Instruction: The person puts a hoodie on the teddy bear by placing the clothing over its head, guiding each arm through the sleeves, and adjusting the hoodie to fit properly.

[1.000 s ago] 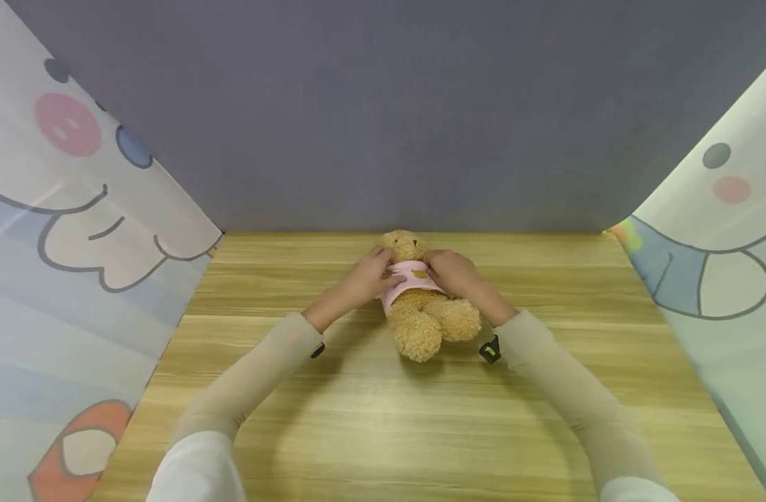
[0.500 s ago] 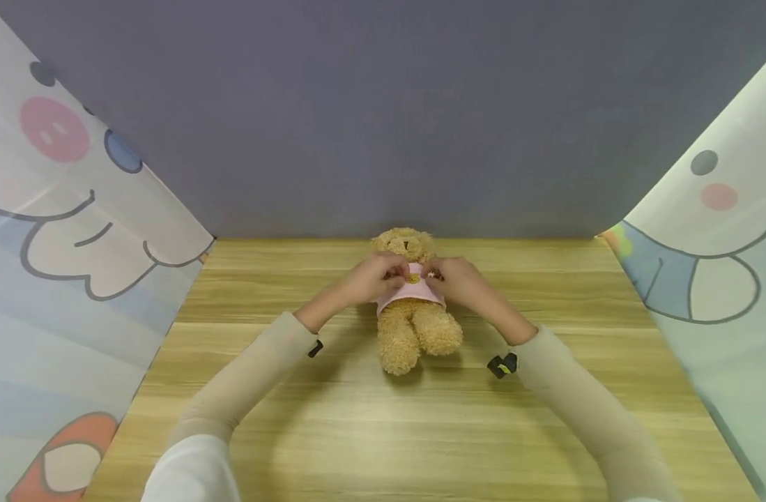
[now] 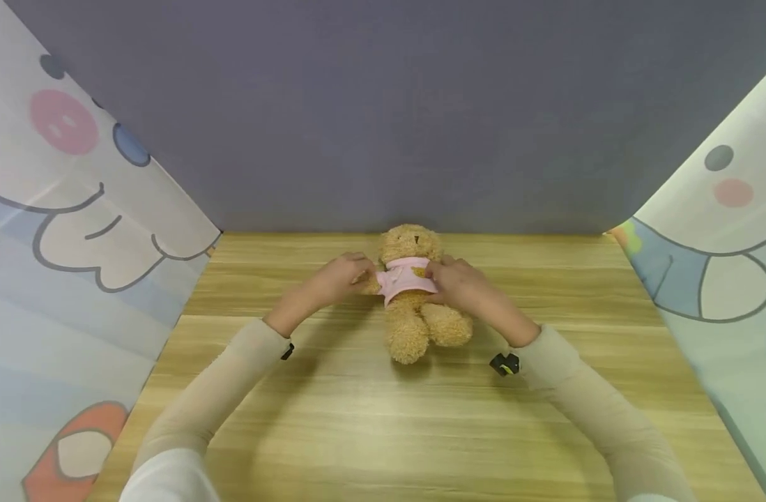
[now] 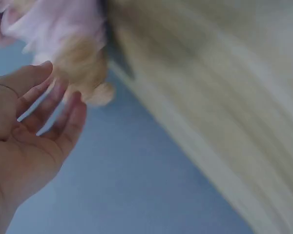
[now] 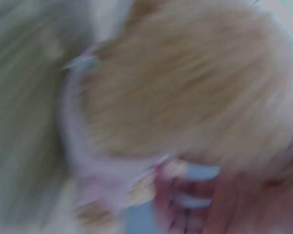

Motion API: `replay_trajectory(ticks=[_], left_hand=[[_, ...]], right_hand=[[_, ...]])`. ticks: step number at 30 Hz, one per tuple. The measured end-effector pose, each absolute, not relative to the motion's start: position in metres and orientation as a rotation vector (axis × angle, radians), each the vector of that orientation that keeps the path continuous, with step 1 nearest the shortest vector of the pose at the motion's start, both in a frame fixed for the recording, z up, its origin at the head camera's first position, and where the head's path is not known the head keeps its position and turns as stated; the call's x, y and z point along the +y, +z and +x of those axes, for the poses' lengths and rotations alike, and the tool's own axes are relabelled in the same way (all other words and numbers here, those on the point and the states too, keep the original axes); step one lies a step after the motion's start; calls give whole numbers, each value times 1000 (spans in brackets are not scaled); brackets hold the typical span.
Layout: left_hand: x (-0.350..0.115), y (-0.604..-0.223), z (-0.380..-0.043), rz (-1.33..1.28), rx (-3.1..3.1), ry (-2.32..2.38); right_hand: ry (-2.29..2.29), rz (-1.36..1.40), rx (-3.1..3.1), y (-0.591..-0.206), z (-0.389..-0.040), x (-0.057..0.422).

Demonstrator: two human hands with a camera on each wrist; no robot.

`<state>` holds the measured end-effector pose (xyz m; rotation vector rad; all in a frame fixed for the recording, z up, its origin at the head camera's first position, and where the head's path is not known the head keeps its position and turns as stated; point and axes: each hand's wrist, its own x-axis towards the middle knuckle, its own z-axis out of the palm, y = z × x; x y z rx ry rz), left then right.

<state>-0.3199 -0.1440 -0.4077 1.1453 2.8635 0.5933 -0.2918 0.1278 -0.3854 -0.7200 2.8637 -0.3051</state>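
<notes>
A tan teddy bear (image 3: 410, 328) in a pink shirt (image 3: 403, 277) lies on its back at the far middle of the table, head toward the grey wall. My left hand (image 3: 337, 280) is at the bear's arm on the left side, fingers loosely bent; in the left wrist view that hand (image 4: 31, 117) shows a gap between thumb and fingers. On the other side my right hand (image 3: 461, 282) grips the bear's side by the shirt, thumb on the front. The blurred right wrist view shows the right hand's fingers (image 5: 185, 200) at the shirt's edge, beside brown fur.
The wood-grain table (image 3: 370, 425) runs back to a plain grey wall (image 3: 408, 118). Cartoon-printed curtains stand at the left (image 3: 75, 293) and right (image 3: 728, 244). A black wrist device (image 3: 504, 364) hangs under the right cuff.
My left hand has moved left from the shirt's chest to the bear's arm. The right hand stays at the shirt's right side. The bear has shifted and turned slightly.
</notes>
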Motion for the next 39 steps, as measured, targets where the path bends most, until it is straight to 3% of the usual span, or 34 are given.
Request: replay_trajectory(ticks=[4,9,26,33,39], left_hand=[[-136,-426,-316,1132,2918,526],[-130,-442,-315,1094,2959,536],[-122,-452,-328,1307,3181,442],[-113,-444,-326,873,2945,1111],[-107,-442,-318,654,2949,1068]], right_hand=[[-51,-651,2847,-374,-286,112],[-80,-731,2855,-380,-284,99],[-338,-840,2840,-397,-296,130],[-356,-868,2847,-398,-294,131],[-299,-930,2861,-400,-293,133]])
